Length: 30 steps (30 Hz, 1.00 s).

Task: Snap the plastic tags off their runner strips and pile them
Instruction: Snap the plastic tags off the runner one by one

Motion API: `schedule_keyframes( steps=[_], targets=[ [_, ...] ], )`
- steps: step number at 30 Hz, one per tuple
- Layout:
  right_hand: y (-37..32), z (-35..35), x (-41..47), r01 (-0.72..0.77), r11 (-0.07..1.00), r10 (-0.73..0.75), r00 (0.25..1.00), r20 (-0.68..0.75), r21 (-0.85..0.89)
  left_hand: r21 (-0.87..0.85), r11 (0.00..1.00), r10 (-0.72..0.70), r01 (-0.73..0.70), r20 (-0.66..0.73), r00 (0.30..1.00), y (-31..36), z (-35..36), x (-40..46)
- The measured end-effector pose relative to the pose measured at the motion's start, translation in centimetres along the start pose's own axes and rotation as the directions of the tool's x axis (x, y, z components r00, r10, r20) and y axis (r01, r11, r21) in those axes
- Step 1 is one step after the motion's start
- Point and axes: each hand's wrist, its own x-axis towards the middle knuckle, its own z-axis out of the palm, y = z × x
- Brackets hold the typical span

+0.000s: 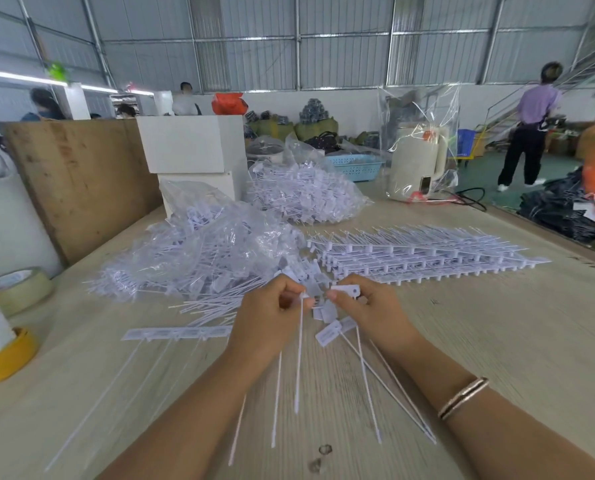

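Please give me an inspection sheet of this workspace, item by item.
Surface: wooden table, scuffed.
Job's things: stacked runner strips; loose tags pile; one strip lying flat.
Clutter: bagged tags, tape rolls, kettle, blue basket.
Grip: left hand pinches a tag tail; right hand holds a tag head.
Cables: black cord behind the kettle.
Surroundings: warehouse, people standing.
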Motion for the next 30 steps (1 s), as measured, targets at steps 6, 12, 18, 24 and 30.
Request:
schedule_keyframes(
  steps=[6,12,18,24,30],
  targets=[
    [0.7,0.8,0.1,-0.094,0.887,0.118,0.993,0.027,-0.452,0.262,0.954,0.140,-0.145,0.038,0.989,0.4,0.3,-0.3],
    [0.2,0.7,0.0,-0.057,0.881,0.054,0.998,-0.019,-0.470,0.371,0.902,0.211,-0.219,0.063,0.975,0.4,0.3,-0.5],
    [-0.8,1.3,-0.6,0.019,0.925,0.013,0.997,0.082,-0.378,0.402,0.853,0.304,-0.331,0.132,0.944,0.8,1.0,-0.9],
    [-1.0,1.4,-0.6,0.012,0.947,0.020,0.995,0.095,-0.322,0.378,0.867,0.277,-0.326,0.180,0.944,1.0,0.8,-1.1],
    [-0.6,0.8,-0.2,-0.095,0.978,0.109,0.992,0.069,-0.186,0.469,0.829,0.213,-0.304,0.237,0.948,1.1,-0.2,-0.8]
  ],
)
